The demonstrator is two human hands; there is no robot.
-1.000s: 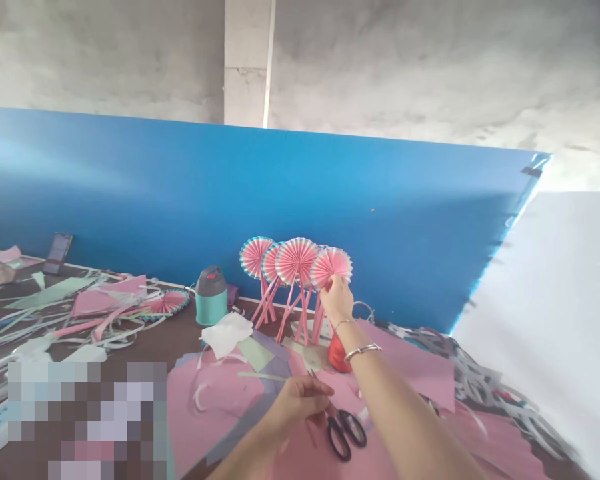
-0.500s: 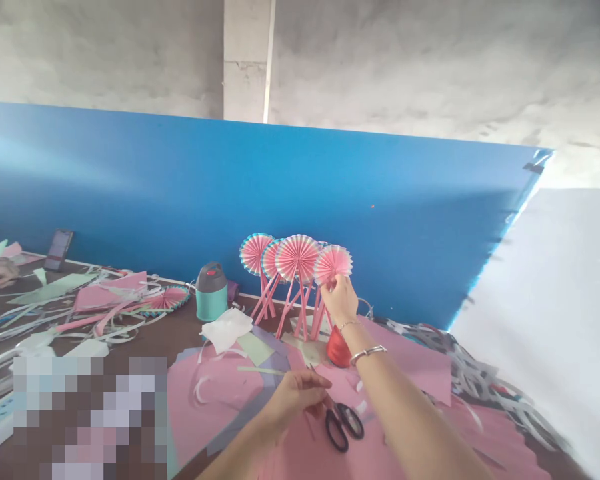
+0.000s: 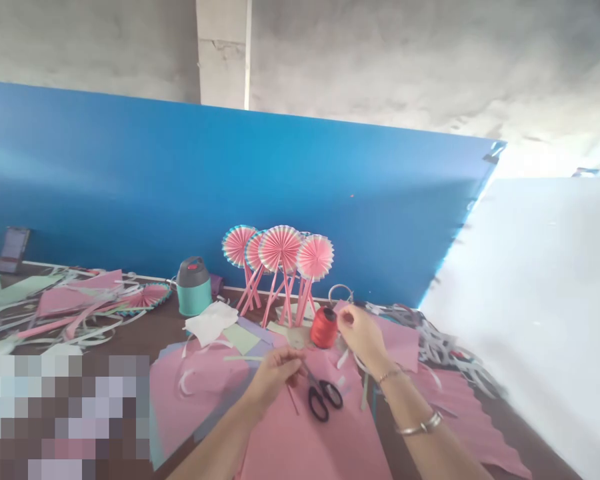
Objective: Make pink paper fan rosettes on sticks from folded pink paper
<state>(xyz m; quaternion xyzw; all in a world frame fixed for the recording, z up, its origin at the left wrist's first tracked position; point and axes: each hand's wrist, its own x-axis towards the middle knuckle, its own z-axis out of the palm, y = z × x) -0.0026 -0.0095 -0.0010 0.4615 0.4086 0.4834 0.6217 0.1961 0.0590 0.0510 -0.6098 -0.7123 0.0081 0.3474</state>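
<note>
My left hand (image 3: 280,373) is low over the pink paper (image 3: 315,440), thumb and fingers pinched together; whatever they hold is too small to make out. Black-handled scissors (image 3: 325,400) lie right beside its fingertips, blades partly hidden near them. My right hand (image 3: 363,337), with bracelets at the wrist, is curled closed just right of a red thread spool (image 3: 324,328); I cannot see anything in its fingers. Behind the spool, several pleated pink paper fans (image 3: 281,248) stand upright on crossed pink paper sticks, against the blue partition.
A teal flask with a dark lid (image 3: 194,287) and crumpled white tissue (image 3: 211,322) are left of the fans. Paper scraps and strips (image 3: 80,300), another pleated fan (image 3: 144,297) and a phone (image 3: 14,250) lie farther left. White strips (image 3: 450,353) pile along the right edge.
My right hand has come away from the frontmost right fan and moved down to the right, beside the spool. The left hand stays pinched near the scissors. The view has turned slightly right.
</note>
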